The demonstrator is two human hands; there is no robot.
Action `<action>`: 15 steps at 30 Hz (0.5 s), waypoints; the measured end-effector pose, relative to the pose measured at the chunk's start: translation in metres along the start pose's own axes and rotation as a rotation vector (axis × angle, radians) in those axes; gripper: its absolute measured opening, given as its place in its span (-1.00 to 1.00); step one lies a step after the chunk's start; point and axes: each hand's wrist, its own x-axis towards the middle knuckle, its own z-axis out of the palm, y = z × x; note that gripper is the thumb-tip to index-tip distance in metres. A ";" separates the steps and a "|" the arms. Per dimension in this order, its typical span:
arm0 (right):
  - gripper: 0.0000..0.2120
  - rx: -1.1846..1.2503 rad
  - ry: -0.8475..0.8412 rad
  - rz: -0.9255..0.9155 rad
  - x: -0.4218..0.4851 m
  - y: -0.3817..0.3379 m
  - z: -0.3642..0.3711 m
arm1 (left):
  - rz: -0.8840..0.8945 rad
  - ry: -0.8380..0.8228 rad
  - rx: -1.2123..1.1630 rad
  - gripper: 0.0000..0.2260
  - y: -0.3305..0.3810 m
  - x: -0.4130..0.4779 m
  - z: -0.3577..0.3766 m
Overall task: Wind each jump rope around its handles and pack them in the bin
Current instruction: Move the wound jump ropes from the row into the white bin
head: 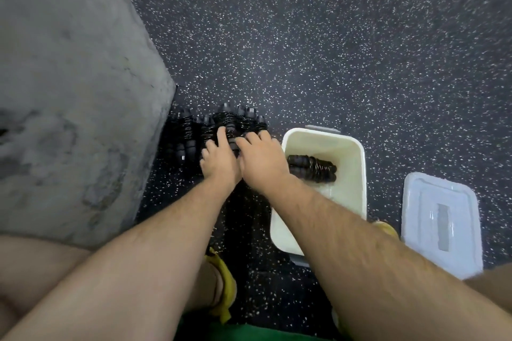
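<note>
Your left hand [219, 158]: fingers spread, resting on wound ropes [221, 124], frame centre.
Your right hand [261, 159]: same, fingers straight.
Bin [352, 194]: one bundle [311, 168] inside.

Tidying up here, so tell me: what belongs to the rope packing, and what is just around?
Job: wound ropes on the floor, wound rope in the bin, cream bin, left hand, right hand.
Around: bin lid, grey concrete block.
</note>
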 end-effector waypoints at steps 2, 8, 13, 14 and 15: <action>-0.68 0.020 -0.010 0.018 0.001 0.000 0.002 | -0.029 0.021 -0.110 -0.39 0.003 0.005 0.005; -0.63 -0.019 0.039 -0.033 -0.004 0.016 -0.011 | 0.027 0.147 -0.178 -0.38 0.003 -0.004 0.000; -0.42 -0.055 0.112 -0.138 -0.020 0.025 -0.027 | 0.322 0.263 -0.193 -0.45 -0.006 -0.026 -0.018; -0.37 -0.062 0.108 -0.158 -0.025 0.028 -0.031 | 0.417 0.253 -0.203 -0.46 -0.007 -0.032 -0.021; -0.33 -0.068 0.098 -0.174 -0.030 0.031 -0.036 | 0.514 0.230 -0.197 -0.47 -0.006 -0.038 -0.023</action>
